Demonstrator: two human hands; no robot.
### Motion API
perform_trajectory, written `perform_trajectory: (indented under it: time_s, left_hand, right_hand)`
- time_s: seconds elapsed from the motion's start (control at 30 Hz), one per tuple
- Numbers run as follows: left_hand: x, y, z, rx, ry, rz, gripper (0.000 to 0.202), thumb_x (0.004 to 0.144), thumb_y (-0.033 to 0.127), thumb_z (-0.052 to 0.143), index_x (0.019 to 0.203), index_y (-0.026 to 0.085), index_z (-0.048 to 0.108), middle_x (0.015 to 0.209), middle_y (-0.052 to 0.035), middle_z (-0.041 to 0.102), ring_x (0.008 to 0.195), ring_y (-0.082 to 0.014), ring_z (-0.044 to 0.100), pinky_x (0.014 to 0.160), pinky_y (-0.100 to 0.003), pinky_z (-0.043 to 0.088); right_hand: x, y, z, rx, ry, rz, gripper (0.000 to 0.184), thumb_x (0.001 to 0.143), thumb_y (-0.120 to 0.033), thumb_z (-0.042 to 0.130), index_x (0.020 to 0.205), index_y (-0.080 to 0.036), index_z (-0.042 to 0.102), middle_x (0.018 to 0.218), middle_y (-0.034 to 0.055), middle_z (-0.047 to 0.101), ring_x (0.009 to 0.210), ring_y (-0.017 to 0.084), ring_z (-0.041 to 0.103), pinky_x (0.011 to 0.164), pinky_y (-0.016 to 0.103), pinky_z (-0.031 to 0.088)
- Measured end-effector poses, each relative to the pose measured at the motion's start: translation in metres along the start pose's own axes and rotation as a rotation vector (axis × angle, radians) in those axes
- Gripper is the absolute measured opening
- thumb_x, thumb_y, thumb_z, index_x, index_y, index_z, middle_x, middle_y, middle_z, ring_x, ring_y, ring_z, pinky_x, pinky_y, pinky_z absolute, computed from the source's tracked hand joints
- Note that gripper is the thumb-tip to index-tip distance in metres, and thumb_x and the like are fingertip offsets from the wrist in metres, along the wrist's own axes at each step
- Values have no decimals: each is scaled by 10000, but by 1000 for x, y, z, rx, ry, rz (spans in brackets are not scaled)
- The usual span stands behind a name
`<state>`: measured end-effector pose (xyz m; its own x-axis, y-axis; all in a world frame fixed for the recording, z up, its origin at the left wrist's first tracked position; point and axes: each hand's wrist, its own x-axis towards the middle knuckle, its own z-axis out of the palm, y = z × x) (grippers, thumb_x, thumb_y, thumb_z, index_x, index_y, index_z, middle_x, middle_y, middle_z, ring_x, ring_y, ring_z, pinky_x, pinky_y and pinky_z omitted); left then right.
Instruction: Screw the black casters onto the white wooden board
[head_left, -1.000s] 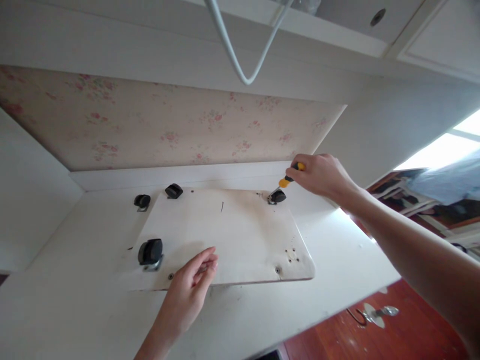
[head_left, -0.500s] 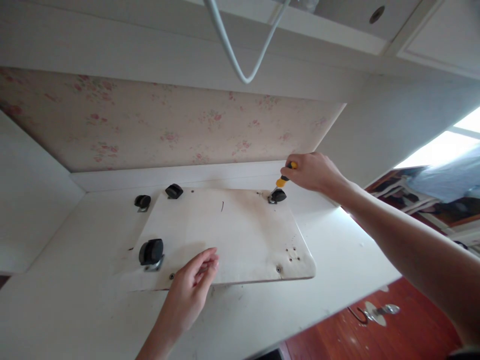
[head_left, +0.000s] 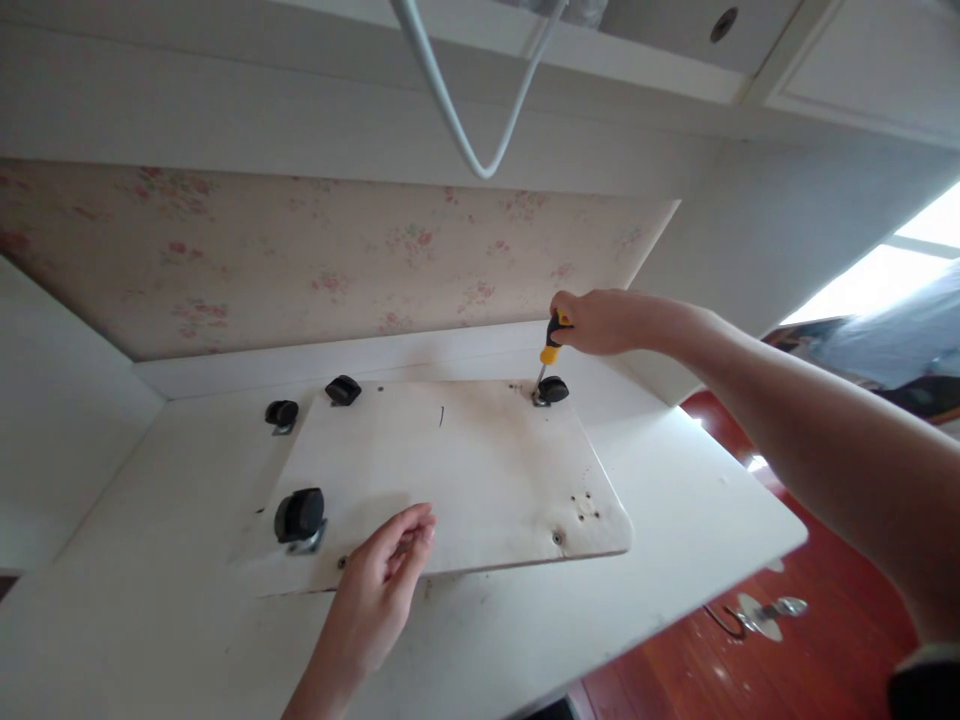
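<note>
- White worktop (head_left: 675, 480) under everything, and out at the left a black loose caster (head_left: 281, 416) sits beside the board
- Next along, the near caster (head_left: 300, 516) rises from the board's near left corner, and behind it the far-left caster (head_left: 343, 390)
- Here's the left hand (head_left: 381, 580), fingers half curled over the board's near edge, thumb close to the fingertips; whether anything is tucked inside, I cannot tell
- Middle of the picture: the white board (head_left: 480, 470), flat on the worktop, a short black stroke (head_left: 442, 416) on it
- Now the yellow-and-black screwdriver (head_left: 553, 345), tip down at the plate of the far-right caster (head_left: 554, 390), shaft leaning close by the wheel
- Nearer us, four small holes (head_left: 585, 507) at the near right corner
- And the right hand (head_left: 600, 318), fingers wrapped tight round the handle
- Danger here: a slanted push could make the tip slip and score the board, and a hard twist might swing it, with the left hand seeming to brace it little
- No brand, label or word readable anywhere; that stroke spells nothing I can make out
</note>
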<state>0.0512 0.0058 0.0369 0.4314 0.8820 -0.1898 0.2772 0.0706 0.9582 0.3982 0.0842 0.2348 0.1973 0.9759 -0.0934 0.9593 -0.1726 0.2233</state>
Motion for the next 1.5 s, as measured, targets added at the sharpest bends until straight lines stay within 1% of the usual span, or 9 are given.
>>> perform_trajectory:
  time_s: [0.1, 0.27, 0.43, 0.6, 0.77, 0.93, 1.07, 1.23, 1.5]
  left_hand:
    - [0, -1, 0, 4, -4, -13, 510, 898, 576, 581, 1200, 176, 679, 1251, -149, 702, 1149, -263, 672, 993, -356, 543]
    - [0, -2, 0, -2, -17, -16, 510, 897, 582, 579, 1191, 179, 680, 1256, -145, 701, 1150, -261, 673, 1009, -357, 535]
    - [1, -5, 1, -2, -26, -3, 499, 902, 578, 575, 1183, 179, 678, 1272, -144, 692, 1168, -260, 661, 1025, -357, 524]
    - [1, -4, 0, 15, -23, -3, 481, 907, 575, 571, 1164, 186, 687, 1257, -137, 700, 1154, -253, 669, 1006, -338, 533]
    - [2, -2, 1, 29, -12, 23, 457, 907, 558, 581, 1157, 193, 697, 1220, -121, 722, 1122, -250, 687, 970, -318, 550]
    - [1, -1, 1, 32, -11, 29, 449, 907, 558, 577, 1132, 191, 706, 1194, -117, 733, 1106, -247, 695, 962, -309, 553]
    - [0, 2, 1, 49, -3, 37, 430, 910, 548, 577, 1115, 195, 712, 1189, -113, 735, 1090, -242, 698, 951, -303, 554]
    - [0, 2, 1, 72, 2, 47, 421, 910, 549, 573, 1090, 201, 729, 1169, -109, 743, 1074, -243, 703, 929, -297, 561]
    - [0, 6, 0, 105, 23, 72, 397, 905, 542, 583, 1052, 210, 745, 1133, -105, 755, 1040, -244, 714, 883, -283, 575]
  right_hand:
    - [0, -2, -4, -86, 29, 76, 605, 884, -678, 412, 1149, -201, 672, 970, 207, 707, 956, 414, 646, 764, 521, 459]
    - [-8, -8, -6, -56, -37, 6, 551, 935, -524, 418, 1418, -263, 473, 1043, 143, 731, 872, 328, 678, 761, 476, 478]
    - [-9, -10, -8, -106, 14, 40, 552, 935, -622, 371, 1148, -211, 671, 991, 200, 711, 983, 413, 651, 799, 536, 448]
    - [-8, -5, -8, -21, -61, -37, 539, 936, -538, 429, 1395, -260, 477, 1035, 132, 727, 861, 311, 681, 760, 449, 471]
    - [-7, -7, -5, -91, 24, -1, 579, 936, -639, 344, 1208, -212, 624, 1007, 204, 712, 980, 415, 651, 792, 531, 440]
    - [-6, -5, -4, -41, -20, -54, 554, 924, -562, 431, 1397, -278, 478, 1126, 145, 716, 912, 334, 676, 771, 470, 466]
    - [-6, -6, -4, -93, 25, -12, 524, 935, -593, 380, 1218, -226, 624, 1031, 191, 719, 957, 390, 656, 783, 516, 443]
    - [-7, -4, -5, -55, -27, -52, 589, 924, -589, 418, 1411, -262, 473, 1111, 156, 719, 916, 345, 672, 753, 468, 466]
    - [-10, -9, -7, -98, 7, -17, 614, 908, -644, 433, 1340, -226, 556, 1093, 202, 709, 976, 415, 653, 787, 531, 450]
